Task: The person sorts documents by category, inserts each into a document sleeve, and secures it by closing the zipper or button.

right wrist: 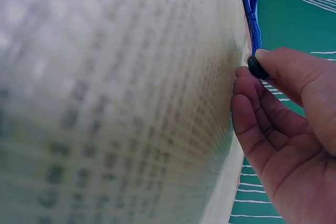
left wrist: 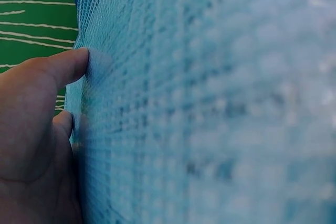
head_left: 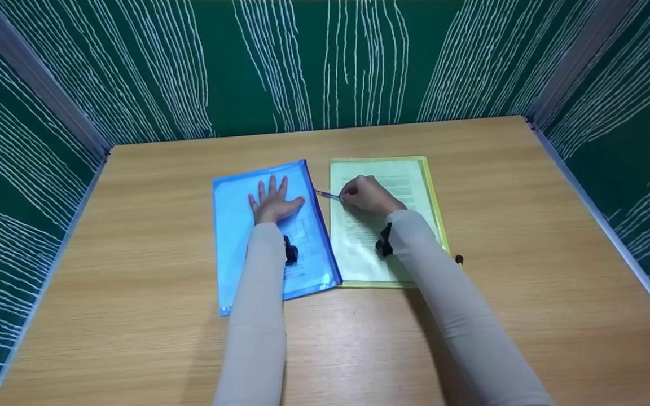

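Note:
A blue mesh zip pouch with printed paper inside lies slightly turned on the table. My left hand rests on its upper part with fingers spread; in the left wrist view the mesh fills most of the frame beside the thumb. From the pouch's dark blue right edge a zipper pull on a blue cord stretches toward my right hand, which pinches its black end between thumb and fingers. Below that hand lies a yellow-edged mesh zip pouch, also with printed paper inside. How far the blue zipper is open cannot be told.
The wooden table extends around both pouches. A black-ended pull sticks out at the yellow pouch's right edge. Green panels with white streaks stand behind and at both sides. The blue pouch's lower right corner overlaps the yellow one.

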The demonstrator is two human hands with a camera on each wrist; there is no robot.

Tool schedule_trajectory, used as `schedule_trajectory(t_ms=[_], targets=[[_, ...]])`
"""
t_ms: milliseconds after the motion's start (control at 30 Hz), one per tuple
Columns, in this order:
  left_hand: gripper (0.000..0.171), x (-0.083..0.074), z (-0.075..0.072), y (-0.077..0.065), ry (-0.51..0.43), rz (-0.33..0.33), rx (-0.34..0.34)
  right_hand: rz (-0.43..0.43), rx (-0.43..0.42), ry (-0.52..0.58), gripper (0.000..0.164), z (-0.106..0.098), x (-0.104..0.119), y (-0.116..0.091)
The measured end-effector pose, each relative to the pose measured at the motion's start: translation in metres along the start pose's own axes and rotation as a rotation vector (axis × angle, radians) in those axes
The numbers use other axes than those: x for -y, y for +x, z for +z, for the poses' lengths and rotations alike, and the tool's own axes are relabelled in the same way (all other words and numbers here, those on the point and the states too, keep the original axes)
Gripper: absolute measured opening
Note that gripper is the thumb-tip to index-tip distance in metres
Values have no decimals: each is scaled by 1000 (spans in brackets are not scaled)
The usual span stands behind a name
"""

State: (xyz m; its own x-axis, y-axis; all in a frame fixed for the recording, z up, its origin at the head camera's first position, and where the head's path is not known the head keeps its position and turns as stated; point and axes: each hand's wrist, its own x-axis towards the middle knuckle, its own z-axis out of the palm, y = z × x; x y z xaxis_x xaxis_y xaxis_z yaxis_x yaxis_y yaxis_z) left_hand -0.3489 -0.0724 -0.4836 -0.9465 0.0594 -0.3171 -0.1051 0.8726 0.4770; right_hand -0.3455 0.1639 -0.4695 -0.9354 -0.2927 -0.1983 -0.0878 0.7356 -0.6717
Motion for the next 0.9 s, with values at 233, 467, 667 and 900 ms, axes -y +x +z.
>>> schedule_trajectory(t_ms=[233, 467, 667, 900], targets=[[82, -2, -1, 3, 2, 19, 3, -43, -22, -1, 19, -2, -1, -2], [82, 2, 0, 5, -3, -1, 5, -30, -7, 14, 17, 2, -3, -4], [82, 5, 1, 5, -18, -2, 3, -17, 0, 14, 18, 3, -3, -4], [82, 4, -2, 4, -33, -9, 4, 23, 29, 27, 19, 3, 0, -4]])
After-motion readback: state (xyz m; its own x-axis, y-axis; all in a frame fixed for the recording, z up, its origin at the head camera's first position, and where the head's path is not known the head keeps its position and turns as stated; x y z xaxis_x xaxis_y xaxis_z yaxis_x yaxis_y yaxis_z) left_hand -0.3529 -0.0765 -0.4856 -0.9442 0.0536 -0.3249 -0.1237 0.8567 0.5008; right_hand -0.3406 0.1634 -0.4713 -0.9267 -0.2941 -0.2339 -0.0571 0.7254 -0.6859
